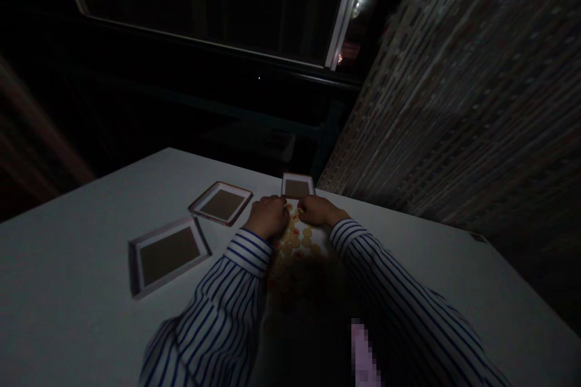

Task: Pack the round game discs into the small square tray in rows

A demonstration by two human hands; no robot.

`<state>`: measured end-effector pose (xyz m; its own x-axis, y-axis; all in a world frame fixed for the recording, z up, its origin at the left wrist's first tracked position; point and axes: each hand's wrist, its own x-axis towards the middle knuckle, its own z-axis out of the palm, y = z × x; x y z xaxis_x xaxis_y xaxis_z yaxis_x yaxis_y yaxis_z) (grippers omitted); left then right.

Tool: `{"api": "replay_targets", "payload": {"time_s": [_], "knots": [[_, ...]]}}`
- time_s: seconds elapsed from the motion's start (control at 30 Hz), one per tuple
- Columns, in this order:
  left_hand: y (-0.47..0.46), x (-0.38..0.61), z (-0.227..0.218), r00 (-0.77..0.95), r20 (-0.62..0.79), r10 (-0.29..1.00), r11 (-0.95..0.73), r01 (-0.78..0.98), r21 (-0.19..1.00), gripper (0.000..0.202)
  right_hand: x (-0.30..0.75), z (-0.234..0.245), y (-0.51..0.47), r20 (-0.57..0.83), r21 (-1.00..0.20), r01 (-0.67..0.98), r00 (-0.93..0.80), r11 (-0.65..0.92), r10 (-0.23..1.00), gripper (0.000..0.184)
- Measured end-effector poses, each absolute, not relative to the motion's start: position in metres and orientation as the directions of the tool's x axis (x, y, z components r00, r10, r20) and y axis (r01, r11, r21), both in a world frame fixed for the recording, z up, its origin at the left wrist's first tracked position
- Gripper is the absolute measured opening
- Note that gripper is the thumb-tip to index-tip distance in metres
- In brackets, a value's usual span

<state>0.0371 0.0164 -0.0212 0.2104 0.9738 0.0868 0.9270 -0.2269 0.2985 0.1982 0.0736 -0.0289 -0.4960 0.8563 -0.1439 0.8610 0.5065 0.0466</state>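
Several round, yellowish discs [296, 242] lie spread on the white table between my forearms. Some carry red or dark marks, like Chinese chess pieces; others show plain faces. At the left edge of their far end is my left hand [269, 216], its fingers curled inward and their tips mostly hidden. Across from it, my right hand [320, 211] has its fingers bent together close against a marked disc [299, 211]. What either hand grips is too dark and small to make out. The discs closest to my body fade into shadow.
A shallow box [297, 186] stands just beyond my hands. To the left are a brown-rimmed box part [221, 203] and a pale-walled one [167, 256]. The white table [68, 266] ends before a dark window [218, 6]. A string curtain [436, 91] hangs at right.
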Motion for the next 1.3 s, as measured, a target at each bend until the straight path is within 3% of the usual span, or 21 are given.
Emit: {"api": "replay_targets", "payload": {"time_s": [0.3,0.67,0.87,1.07,1.3], "knots": [[0.017,0.037,-0.02,0.191,0.127,0.973,-0.223,0.92,0.322,0.036,0.203,-0.019,0.059,0.017,0.078,0.87,-0.49,0.487,0.872,0.034],[0.016,0.041,-0.018,0.188,0.166,0.968,-0.242,0.874,0.422,0.035,0.209,-0.006,0.043,0.107,0.087,0.857,-0.515,0.508,0.85,0.028],[0.021,0.045,-0.022,0.189,0.166,0.968,-0.25,0.79,0.56,0.036,0.211,0.001,0.035,0.142,0.038,0.841,-0.538,0.539,0.831,0.027],[0.024,0.051,-0.022,0.195,0.177,0.965,-0.263,0.685,0.679,0.03,0.217,0.007,0.024,0.227,-0.094,0.798,-0.565,0.596,0.793,0.025],[0.028,0.059,-0.03,0.237,0.197,0.951,-0.279,0.392,0.877,0.032,0.229,0.008,0.012,0.304,-0.144,0.772,-0.561,0.619,0.77,0.025]]}}
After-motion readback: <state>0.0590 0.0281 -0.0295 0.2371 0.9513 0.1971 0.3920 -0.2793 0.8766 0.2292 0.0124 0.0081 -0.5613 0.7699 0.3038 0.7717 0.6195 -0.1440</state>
